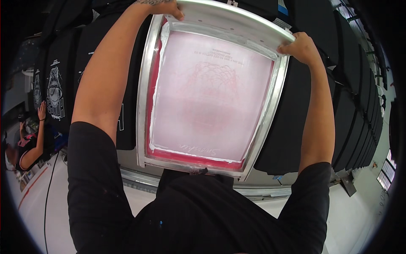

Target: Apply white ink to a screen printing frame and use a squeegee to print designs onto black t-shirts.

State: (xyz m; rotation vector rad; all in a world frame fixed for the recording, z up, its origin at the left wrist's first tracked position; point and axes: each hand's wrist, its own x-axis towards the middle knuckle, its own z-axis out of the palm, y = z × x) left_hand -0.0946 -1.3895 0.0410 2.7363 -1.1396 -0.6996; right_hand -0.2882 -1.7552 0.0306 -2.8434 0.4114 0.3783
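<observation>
A screen-printing frame (144, 97) of bare metal lies in front of me. Its pale pink mesh (207, 101) shows a faint line drawing and small lettering, with streaks of white ink round the edges. Across the far end stands a wide metal squeegee (237, 23), white ink smeared along its foot. My left hand (165, 7) is closed on the squeegee's left end, thumb on the near face; its other fingers are mostly hidden behind. At the opposite end, my right hand (299, 47) is closed on it too. Both arms reach far forward.
Black garments on boards run along both sides, such as the printed shirt (55, 91) at left and a row (351, 97) at right. Another person (31, 146) works at far left with a hand raised. A metal rail (266, 192) crosses below the frame.
</observation>
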